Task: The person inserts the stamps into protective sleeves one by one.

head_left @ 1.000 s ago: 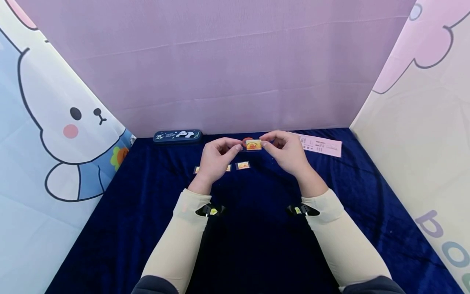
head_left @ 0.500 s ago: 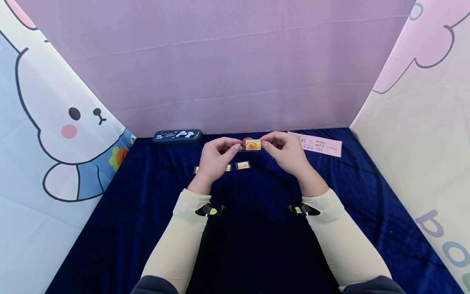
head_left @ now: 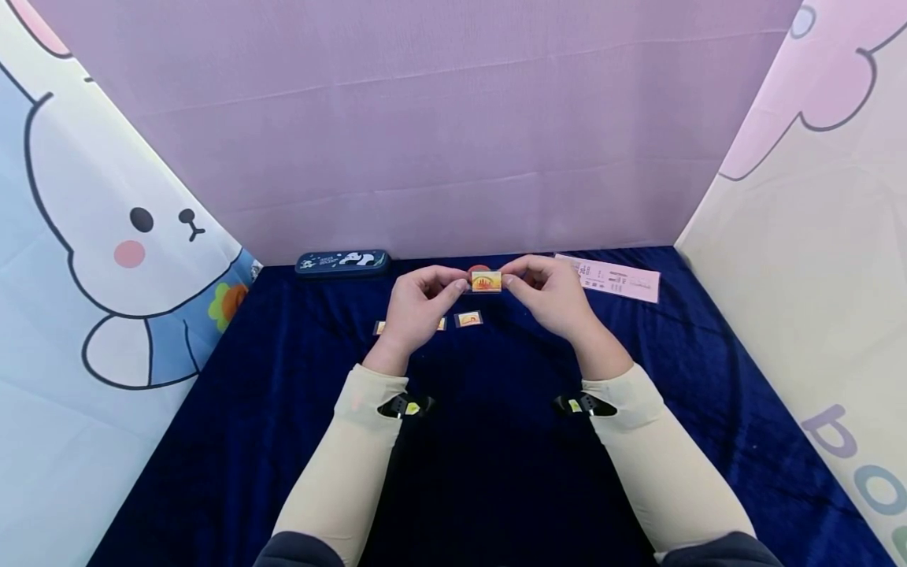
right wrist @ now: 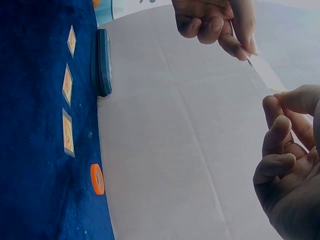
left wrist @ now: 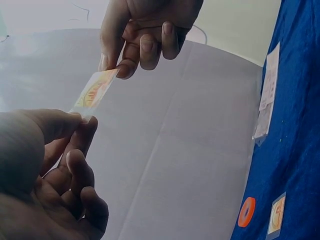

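Note:
A small yellow, stamp-like picture card (head_left: pixel 486 282) with a red design is held up above the cloth, with a clear margin showing in the left wrist view. My left hand (head_left: pixel 420 307) pinches one end between thumb and forefinger. The opposite end is pinched by my right hand (head_left: pixel 556 298) in the same way. In the right wrist view, the card's pale back (right wrist: pixel 267 74) spans the gap between both hands. Below lie three similar cards in a row, among them the nearest one (right wrist: pixel 68 132) and the middle one (right wrist: pixel 67 85); my left hand partly hides them in the head view.
An orange ring (right wrist: pixel 97 179), perhaps a tape roll, lies behind the row. At the back left stands a dark blue pencil case (head_left: pixel 343 264) with a panda print. A pink printed strip (head_left: pixel 623 282) lies back right. A lilac cloth wall (head_left: pixel 453 142) closes the far side.
The held card has shifted very slightly left, and its tilt has changed a little. Both hands keep their pinch and stay almost in place.

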`<action>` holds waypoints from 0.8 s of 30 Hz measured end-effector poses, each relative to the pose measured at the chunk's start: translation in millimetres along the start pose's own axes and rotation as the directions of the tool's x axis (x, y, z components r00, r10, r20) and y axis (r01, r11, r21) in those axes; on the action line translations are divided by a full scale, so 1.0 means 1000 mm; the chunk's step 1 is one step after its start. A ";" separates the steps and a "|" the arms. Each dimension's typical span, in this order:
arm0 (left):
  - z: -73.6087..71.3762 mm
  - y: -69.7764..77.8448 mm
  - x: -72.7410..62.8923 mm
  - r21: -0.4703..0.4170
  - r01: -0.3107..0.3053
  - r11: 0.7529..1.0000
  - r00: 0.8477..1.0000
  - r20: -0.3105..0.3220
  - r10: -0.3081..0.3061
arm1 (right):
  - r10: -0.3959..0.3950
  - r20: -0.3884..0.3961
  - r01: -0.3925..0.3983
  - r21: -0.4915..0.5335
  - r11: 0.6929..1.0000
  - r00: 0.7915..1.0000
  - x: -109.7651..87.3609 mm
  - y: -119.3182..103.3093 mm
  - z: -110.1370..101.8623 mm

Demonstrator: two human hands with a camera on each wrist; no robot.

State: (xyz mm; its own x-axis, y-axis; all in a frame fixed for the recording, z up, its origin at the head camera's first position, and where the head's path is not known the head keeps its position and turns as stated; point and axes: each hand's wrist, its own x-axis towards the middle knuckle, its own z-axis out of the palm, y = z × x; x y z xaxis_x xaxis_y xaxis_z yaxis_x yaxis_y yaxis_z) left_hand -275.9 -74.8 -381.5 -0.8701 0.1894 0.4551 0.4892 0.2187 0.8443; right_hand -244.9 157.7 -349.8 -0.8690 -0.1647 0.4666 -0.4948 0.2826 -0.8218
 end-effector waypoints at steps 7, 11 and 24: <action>0.001 0.001 -0.001 -0.021 0.023 1.000 1.000 0.015 -0.022 | -0.002 0.013 0.002 -0.016 1.000 1.000 0.000 -0.001 0.001; 0.000 0.000 -0.001 -0.020 0.014 1.000 1.000 0.024 -0.013 | 0.009 0.018 -0.008 -0.031 0.999 1.000 0.000 -0.001 0.001; 0.000 0.005 -0.001 -0.015 0.007 1.000 0.999 0.038 -0.007 | 0.021 0.028 -0.019 -0.037 0.999 0.999 0.000 -0.002 0.000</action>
State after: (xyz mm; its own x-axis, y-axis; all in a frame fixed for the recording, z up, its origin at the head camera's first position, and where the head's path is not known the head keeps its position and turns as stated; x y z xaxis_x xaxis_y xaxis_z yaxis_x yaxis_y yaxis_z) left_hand -272.2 -74.3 -377.9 -0.8703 0.2245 0.4384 0.4820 0.2055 0.8517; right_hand -243.7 157.2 -348.5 -0.8786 -0.1850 0.4403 -0.4775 0.3209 -0.8179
